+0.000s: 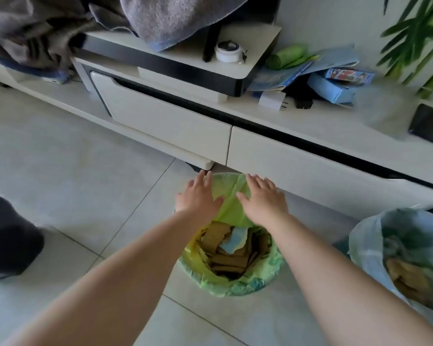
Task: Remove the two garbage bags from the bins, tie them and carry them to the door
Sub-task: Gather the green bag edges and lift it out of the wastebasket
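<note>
Tiled floor (80, 151) before low white cabinet (310, 166). Green garbage bag (231, 283), rim folded over its bin to keep it open, holds cardboard scraps. Left hand (198, 198) and right hand (263, 198): flat, fingers spread, gripping nothing, over the far rim, which lies beneath the fingertips. Pale second bag (400, 248) at right.

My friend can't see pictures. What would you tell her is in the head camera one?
Two bare hands, left and right, reach with open fingers over the far rim of a green garbage bag in a bin full of brown scraps. A pale bag of rubbish sits to the right, below a low white cabinet.
</note>
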